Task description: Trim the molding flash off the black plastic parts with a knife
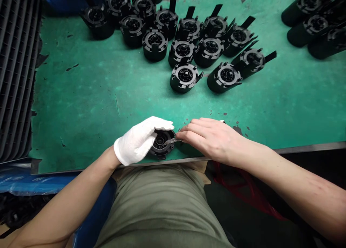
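A round black plastic part [161, 143] sits upright at the table's front edge, its ribbed face turned up. My left hand [142, 140], in a white glove, is wrapped round its left and far side. From the right, my bare right hand [201, 136] grips a thin metal tool [173, 140], whose tip lies over the part's face. The tool's handle is hidden under my right hand's fingers.
Several similar black parts [183, 77] stand grouped on the green table [94, 97] beyond my hands. More black cylinders [309, 28] are at the far right. A black ribbed tray [17, 75] stands at the left; a blue container [67, 1] is behind.
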The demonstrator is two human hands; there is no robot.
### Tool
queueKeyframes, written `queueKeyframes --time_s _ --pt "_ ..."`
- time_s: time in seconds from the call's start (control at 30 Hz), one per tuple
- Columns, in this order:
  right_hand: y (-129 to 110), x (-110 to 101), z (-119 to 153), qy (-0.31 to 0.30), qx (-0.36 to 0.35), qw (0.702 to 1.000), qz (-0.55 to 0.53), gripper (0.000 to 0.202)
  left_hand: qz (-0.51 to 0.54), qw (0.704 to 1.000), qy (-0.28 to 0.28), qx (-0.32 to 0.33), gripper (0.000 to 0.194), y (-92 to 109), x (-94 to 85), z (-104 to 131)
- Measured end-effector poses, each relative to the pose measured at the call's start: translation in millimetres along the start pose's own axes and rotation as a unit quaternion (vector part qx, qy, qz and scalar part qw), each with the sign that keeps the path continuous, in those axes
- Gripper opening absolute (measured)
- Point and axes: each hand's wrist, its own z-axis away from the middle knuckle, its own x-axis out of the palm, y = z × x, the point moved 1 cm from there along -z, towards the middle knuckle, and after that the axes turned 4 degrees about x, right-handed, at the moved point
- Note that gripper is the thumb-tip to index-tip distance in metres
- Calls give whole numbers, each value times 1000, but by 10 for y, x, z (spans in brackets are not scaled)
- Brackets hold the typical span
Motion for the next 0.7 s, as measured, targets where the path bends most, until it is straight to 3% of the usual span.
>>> queueKeyframes --time_s 0.27,0.7 --pt "20 -76 -50 -9 -37 998 55 30 6 1000 -2 1 45 -12 11 8" --pt "73 -68 -100 -34 -65 997 19 31 11 1000 -6 -6 43 -23 8 20"
